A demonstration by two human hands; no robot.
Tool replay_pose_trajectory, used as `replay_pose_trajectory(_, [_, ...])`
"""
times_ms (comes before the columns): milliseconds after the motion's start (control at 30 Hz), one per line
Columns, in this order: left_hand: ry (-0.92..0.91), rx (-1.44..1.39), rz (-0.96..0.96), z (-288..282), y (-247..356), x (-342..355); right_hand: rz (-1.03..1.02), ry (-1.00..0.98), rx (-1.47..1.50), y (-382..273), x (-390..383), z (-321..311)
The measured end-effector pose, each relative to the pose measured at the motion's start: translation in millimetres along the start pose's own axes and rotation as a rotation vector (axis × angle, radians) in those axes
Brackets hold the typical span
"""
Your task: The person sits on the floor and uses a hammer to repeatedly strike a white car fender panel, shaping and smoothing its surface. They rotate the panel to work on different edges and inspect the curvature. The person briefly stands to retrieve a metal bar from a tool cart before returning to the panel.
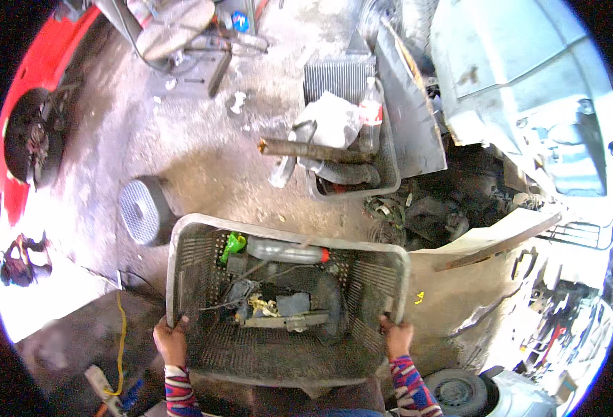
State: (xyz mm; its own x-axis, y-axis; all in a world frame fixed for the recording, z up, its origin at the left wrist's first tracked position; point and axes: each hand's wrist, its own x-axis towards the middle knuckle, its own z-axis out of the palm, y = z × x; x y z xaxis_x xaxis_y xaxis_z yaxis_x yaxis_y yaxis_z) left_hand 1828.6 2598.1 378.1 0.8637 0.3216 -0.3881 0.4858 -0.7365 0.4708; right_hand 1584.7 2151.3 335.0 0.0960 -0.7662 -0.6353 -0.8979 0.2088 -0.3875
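Observation:
Between my hands is a large dark plastic basket (289, 368) with slotted walls. My left hand (171, 339) is closed round its left rim, and my right hand (397, 337) grips the right rim. Inside lie a grey bottle with a red cap (285, 251), a bright green piece (232, 246), a dark curved part (331, 299), a long metal part (285, 321) and tangled wires and scraps. Whether the basket's bottom touches the floor I cannot tell.
Ahead, a second bin (390, 174) holds a pipe (313, 151), a hose and a clear bottle (371, 115). A round stool (143, 210) stands left. Car panels (522, 76) and dark parts lie right. A wheel (456, 391) is at lower right, a yellow cord (121, 340) at lower left.

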Motion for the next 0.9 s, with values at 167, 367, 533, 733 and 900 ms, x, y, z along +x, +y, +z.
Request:
replay_pose_trajectory(167, [-0.013, 0.188, 0.47, -123, 171, -11, 0.04, 0.049, 0.609, -25, -98, -67])
replay_pose_trajectory(367, [0.07, 0.426, 0.963, -138, 395, 24, 0.228, 0.088, 1.031, -61, -158, -71])
replay_pose_trajectory(533, [0.039, 0.445, 1.253, -34, 567, 105, 0.254, 0.113, 1.299, -146, -91, -8])
replay_pose_trajectory(733, [-0.076, 0.61, 1.009, 143, 709, 193, 0.332, 0.133, 1.41, -232, 79, 82])
replay_pose_trajectory(900, [-0.33, 0.432, 1.318, 248, 734, 279, -0.135, 0.04, 0.84, -228, 193, 126])
